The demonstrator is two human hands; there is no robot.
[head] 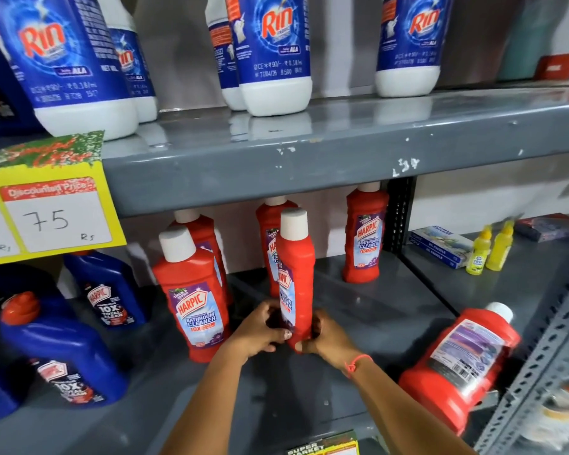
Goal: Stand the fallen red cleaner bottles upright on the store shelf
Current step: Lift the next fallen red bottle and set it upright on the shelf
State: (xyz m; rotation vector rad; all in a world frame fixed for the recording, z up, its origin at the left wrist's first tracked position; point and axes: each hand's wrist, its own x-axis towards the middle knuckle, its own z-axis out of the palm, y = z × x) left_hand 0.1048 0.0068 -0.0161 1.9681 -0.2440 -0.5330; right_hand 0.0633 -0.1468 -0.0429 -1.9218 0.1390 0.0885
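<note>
A red cleaner bottle (295, 274) with a white cap stands upright on the grey lower shelf (375, 310), label turned left. My left hand (260, 330) and my right hand (326, 336) both grip its base from either side. Another red bottle (460, 362) lies fallen on its side at the right, cap pointing up and away, barcode label facing up. Upright red bottles stand around: one at the left front (191, 300), one behind it (204, 231), one behind the held bottle (268, 231), and one at the back right (367, 234).
Blue cleaner jugs (60, 349) fill the shelf's left side. The upper shelf (309, 165) hangs low over the bottle caps and holds blue-and-white detergent bottles (273, 50). A yellow price tag (46, 211) hangs at left. A perforated metal upright (539, 372) runs at the right; small yellow bottles (490, 247) stand beyond.
</note>
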